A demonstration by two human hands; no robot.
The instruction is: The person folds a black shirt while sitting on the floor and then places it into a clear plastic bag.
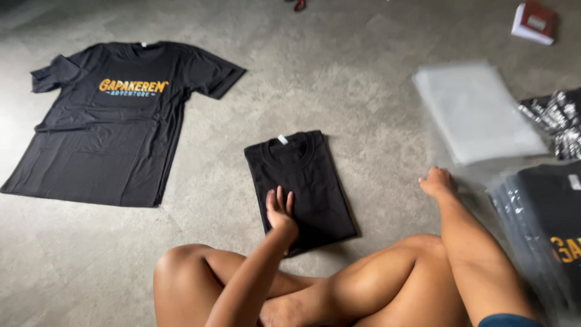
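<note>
A folded black t-shirt lies on the grey floor in front of my crossed legs. My left hand rests flat on its lower left part, fingers spread. My right hand reaches to the right, fingers curled down at the edge of a stack of clear plastic bags; whether it grips a bag I cannot tell.
An unfolded black t-shirt with an orange chest print lies spread at the left. Bagged black shirts are piled at the right, more shiny packets behind them. A red and white box sits at the top right.
</note>
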